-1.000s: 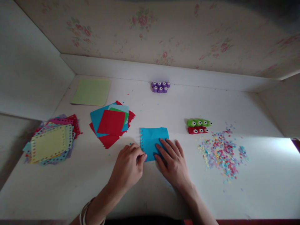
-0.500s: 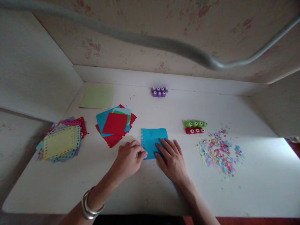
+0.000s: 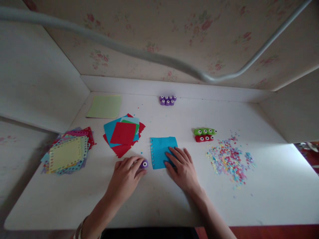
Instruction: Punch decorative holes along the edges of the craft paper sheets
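A blue paper square (image 3: 159, 154) lies flat in front of me, with a row of punched notches and holes down its left edge. My right hand (image 3: 180, 166) rests spread on its right side. Left of the paper, my left hand (image 3: 129, 169) grips a small purple craft punch (image 3: 144, 163) with a white button, apart from the paper's edge. A small blue paper bit (image 3: 141, 153) lies on the table just above the punch.
Loose red, blue and green papers (image 3: 123, 133) lie beyond my left hand. Farther left is a stack of punched sheets (image 3: 66, 154), with pale green paper (image 3: 104, 107) behind. Purple punches (image 3: 167, 100), green punches (image 3: 205, 131), red punches (image 3: 203, 138) and scattered confetti (image 3: 230, 159) are also on the table (image 3: 269, 209).
My left hand has moved left, off the paper's lower left corner, and the purple punch now shows in its fingers. My right hand stays on the paper. The view has shifted slightly.
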Available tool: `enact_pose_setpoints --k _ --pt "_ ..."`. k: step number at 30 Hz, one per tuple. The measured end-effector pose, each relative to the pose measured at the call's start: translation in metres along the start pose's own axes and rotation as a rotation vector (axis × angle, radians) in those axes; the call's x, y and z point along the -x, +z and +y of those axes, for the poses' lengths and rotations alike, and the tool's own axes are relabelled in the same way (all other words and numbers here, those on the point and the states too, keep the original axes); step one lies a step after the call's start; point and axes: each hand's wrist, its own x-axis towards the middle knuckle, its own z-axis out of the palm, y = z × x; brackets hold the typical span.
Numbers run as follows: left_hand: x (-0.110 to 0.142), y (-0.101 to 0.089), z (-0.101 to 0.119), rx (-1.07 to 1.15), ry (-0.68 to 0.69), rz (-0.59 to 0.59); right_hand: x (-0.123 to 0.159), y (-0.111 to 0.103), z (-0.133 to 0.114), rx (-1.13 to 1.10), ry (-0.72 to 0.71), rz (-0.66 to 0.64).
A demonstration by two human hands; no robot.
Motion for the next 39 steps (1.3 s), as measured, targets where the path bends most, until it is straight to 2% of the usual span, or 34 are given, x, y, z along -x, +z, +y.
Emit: enact_pose_setpoints --k 3,6,9,12,16,20,22,24,27,29,31,33,36,39 --pt "0.007 0.006 0.0 0.062 0.006 0.05 0.0 -0.002 -0.001 -0.053 0.004 0.06" --pt "0.006 0.01 0.006 0.157 0.022 0.111 -0.002 -0.009 -0.008 -0.22 0.034 0.142" --pt "0.0 0.012 0.019 0.27 0.039 0.107 -0.007 -0.021 -0.024 -0.432 0.011 0.041" --pt "-0.008 0.013 0.032 0.369 0.034 0.085 -0.011 -0.032 -0.037 -0.54 -0.061 -0.087" --pt "-0.014 0.015 0.04 0.407 0.045 0.089 -0.013 -0.043 -0.043 -0.563 0.009 -0.117" --pt "-0.017 0.015 0.042 0.426 0.084 0.1 -0.014 -0.052 -0.037 -0.627 0.052 -0.156" --pt "-0.017 0.016 0.041 0.443 0.056 0.113 -0.016 -0.057 -0.025 -0.701 0.13 -0.148" --pt "-0.015 0.018 0.039 0.455 0.019 0.113 -0.023 -0.065 -0.001 -0.756 0.239 -0.064" --pt "-0.01 0.023 0.033 0.448 -0.015 0.101 -0.041 -0.08 0.055 -0.713 0.431 0.182" --pt "-0.006 0.028 0.029 0.435 -0.022 0.096 -0.056 -0.092 0.098 -0.521 0.626 0.259" --pt "-0.003 0.033 0.026 0.421 -0.018 0.104 -0.07 -0.1 0.135 -0.166 0.765 0.189" --pt "-0.001 0.036 0.025 0.403 -0.005 0.122 -0.081 -0.105 0.162 -0.058 0.802 0.152" --pt "-0.001 0.039 0.024 0.368 0.011 0.135 -0.09 -0.105 0.181 0.047 0.823 0.079" --pt "-0.001 0.041 0.024 0.326 0.032 0.131 -0.092 -0.102 0.187 0.15 0.836 0.016"
